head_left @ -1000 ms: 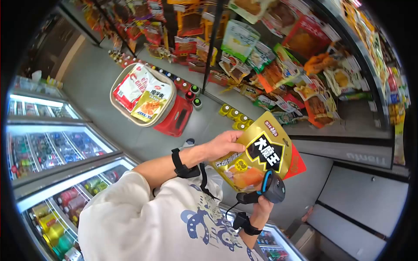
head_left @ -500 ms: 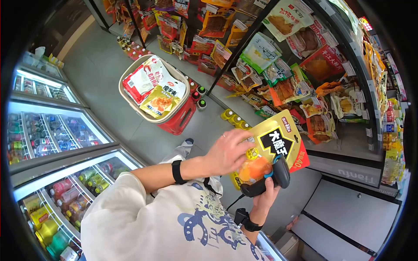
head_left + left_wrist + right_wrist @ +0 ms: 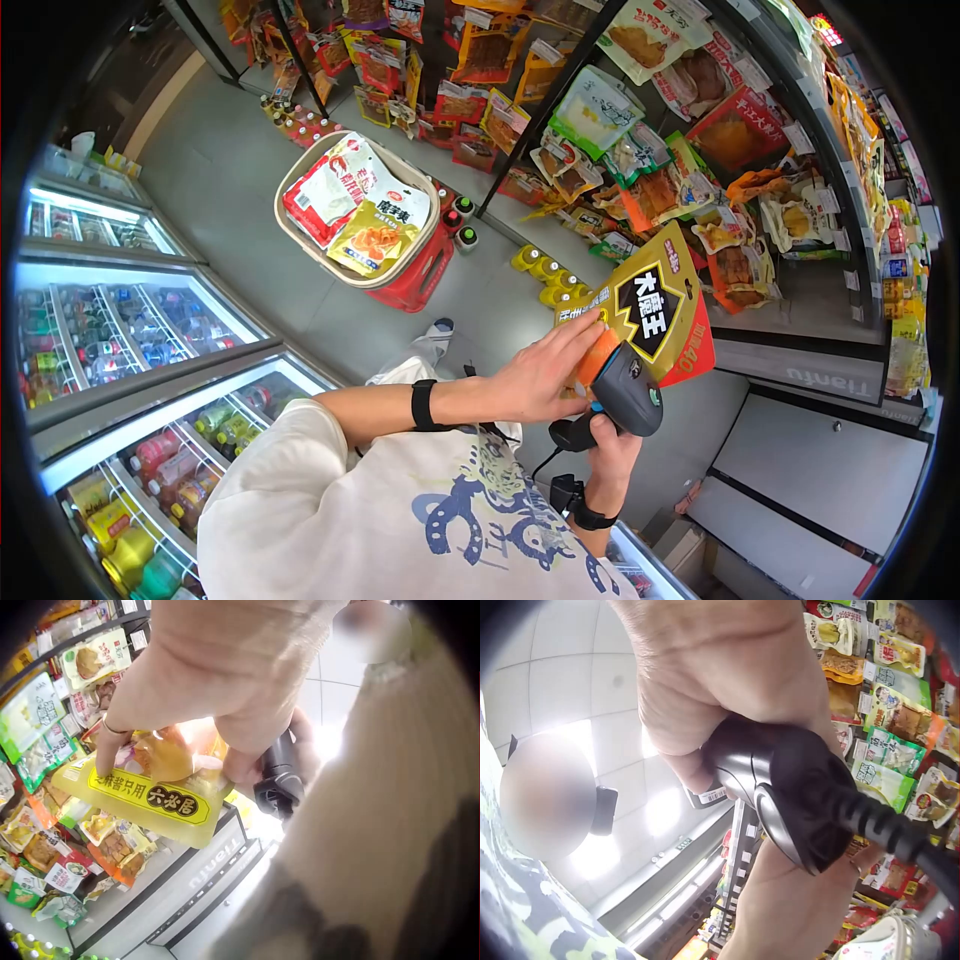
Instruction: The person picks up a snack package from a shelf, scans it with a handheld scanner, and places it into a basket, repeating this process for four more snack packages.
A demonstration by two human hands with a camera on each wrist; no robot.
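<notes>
A gold snack bag (image 3: 655, 300) with a red corner is tilted up in front of the body. My left hand (image 3: 545, 378) grips its lower part; in the left wrist view the fingers lie over the bag near its yellow-labelled bottom edge (image 3: 146, 793). My right hand (image 3: 612, 455) holds a black barcode scanner (image 3: 630, 388) by the handle, its head overlapping the bag in the head view. From the right wrist view, the handle's base and coiled cable (image 3: 877, 829) show below the curled fingers. The scanner's front faces the bag and is hidden.
A beige basket (image 3: 290, 215) with several snack packs sits on a red stool (image 3: 425, 275) at the left. Shelves of packaged food (image 3: 690, 180) run along the far side. Lit drink fridges (image 3: 130, 320) line the left; yellow-capped bottles (image 3: 540, 265) stand on the floor.
The left hand moved off the bag's upper left, over its face, and now holds its lower part. The bag turned, tilting more upright, with the scanner head in front of its lower half.
</notes>
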